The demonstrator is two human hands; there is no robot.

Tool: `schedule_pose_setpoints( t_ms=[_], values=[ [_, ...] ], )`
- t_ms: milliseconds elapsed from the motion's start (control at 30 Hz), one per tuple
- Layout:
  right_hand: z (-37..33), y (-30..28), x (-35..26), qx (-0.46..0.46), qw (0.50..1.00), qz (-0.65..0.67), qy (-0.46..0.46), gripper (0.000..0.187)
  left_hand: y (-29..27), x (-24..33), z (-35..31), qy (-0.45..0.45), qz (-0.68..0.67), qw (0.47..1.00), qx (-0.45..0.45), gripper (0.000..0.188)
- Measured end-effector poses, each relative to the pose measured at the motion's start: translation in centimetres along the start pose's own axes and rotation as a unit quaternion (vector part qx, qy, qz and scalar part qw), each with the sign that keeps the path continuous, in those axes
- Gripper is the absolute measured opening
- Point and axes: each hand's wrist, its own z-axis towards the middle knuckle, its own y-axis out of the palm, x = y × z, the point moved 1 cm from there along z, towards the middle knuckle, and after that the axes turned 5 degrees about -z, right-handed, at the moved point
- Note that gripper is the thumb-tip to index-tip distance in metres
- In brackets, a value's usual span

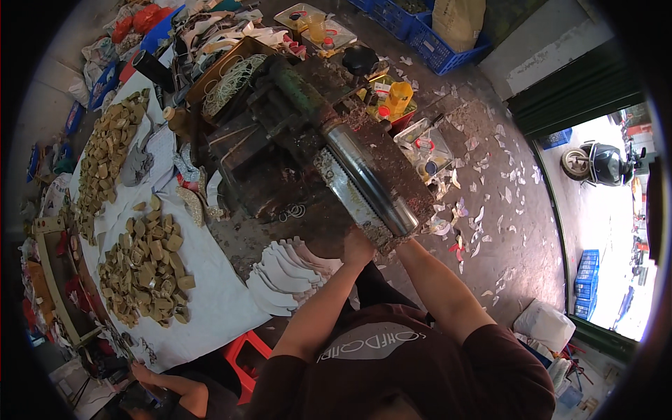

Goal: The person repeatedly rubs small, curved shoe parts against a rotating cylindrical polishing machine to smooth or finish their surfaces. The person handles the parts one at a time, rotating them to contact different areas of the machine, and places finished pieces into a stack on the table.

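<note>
A heavy, greasy machine (280, 133) stands before me, with a shiny steel roller (371, 178) and a white, grimy plate (339, 183) beside it. My left hand (358, 246) is at the machine's near edge, just below the end of that plate. Close to it on the right, my right hand (406, 246) sits under the roller's near end, mostly covered by the machine. The fingers of both hands are hidden, so what they hold, if anything, does not show. Left of my left forearm lies a fanned stack of white curved pieces (280, 276).
Several thin rings (292, 212) lie on the machine's bed. A white-covered table (210, 280) at left carries heaps of tan blocks (147, 269). A red stool (246, 360) and another person's arm (171, 381) are at lower left. Scraps (479, 224) litter the floor at right.
</note>
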Motion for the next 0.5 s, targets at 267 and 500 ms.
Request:
schedule_pose_setpoints(
  t_ms=[267,500],
  values=[
    [1.5,-2.2,1.3,-0.027,0.998,0.000,-0.051,0.036,6.0,-5.5,6.5,-0.066,-0.825,0.556,-0.072,0.042],
    [2.4,-2.7,2.0,-0.032,0.995,-0.001,-0.091,0.034,-4.7,5.0,-0.4,-0.218,-0.537,0.814,0.042,0.024]
  ],
)
